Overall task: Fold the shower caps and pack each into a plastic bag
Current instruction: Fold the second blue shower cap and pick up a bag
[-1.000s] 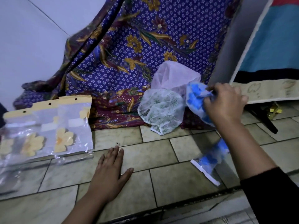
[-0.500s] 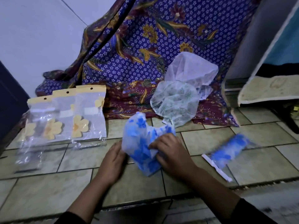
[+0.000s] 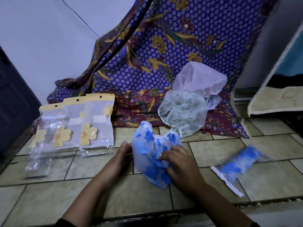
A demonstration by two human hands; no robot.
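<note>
A blue-flowered shower cap lies crumpled on the tiled floor in front of me. My right hand grips its right side with curled fingers. My left hand touches its left edge; how those fingers lie is not plain. Behind it sit a green-patterned cap and a white cap. To the right lies a bagged blue-flowered cap. Several clear plastic bags with yellow headers and yellow flowers lie at the left.
A purple batik cloth drapes down the back wall onto the floor. A dark door stands at the far left. A folded mat leans at the right. A floor edge runs close to me.
My right hand carried the blue-flowered cap from the back right down to the floor in front of me. My left hand moved from flat on the tiles to the cap's left edge.
</note>
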